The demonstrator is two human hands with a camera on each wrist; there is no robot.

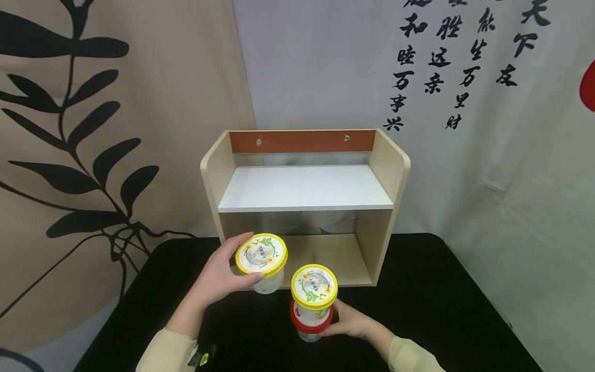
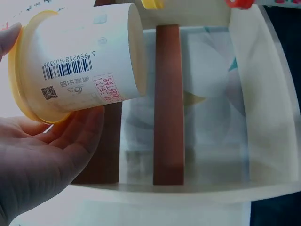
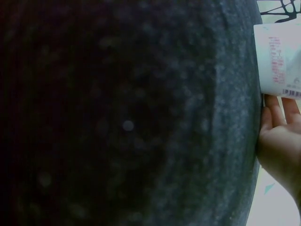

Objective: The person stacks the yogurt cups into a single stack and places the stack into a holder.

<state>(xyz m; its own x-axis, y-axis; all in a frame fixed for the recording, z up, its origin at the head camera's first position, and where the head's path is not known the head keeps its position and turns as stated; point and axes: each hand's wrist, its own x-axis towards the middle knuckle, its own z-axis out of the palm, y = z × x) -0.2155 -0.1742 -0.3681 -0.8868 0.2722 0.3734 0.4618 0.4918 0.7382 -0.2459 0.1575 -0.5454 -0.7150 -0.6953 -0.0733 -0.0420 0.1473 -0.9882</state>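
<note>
My left hand (image 1: pixel 226 271) grips a white plastic tub with a yellow lid (image 1: pixel 262 254), thumb and fingers around its rim, in front of the shelf's lower left. In the left wrist view this tub (image 2: pixel 84 61) is tipped sideways, its barcode showing. My right hand (image 1: pixel 350 320) holds a tub with a red lid (image 1: pixel 310 326) from its right side. On top of that one stands another yellow-lidded tub (image 1: pixel 314 287), just right of the left hand's tub. The right wrist view catches only part of a white tub (image 3: pixel 277 61) above the fingers.
A small two-tier shelf (image 1: pixel 304 188) with a white upper board (image 1: pixel 304 187) and pale wooden sides stands at the back of the black table (image 1: pixel 432 305). A brown bar (image 1: pixel 302 141) crosses its top. Curtains (image 1: pixel 321 62) with leaves and writing hang behind.
</note>
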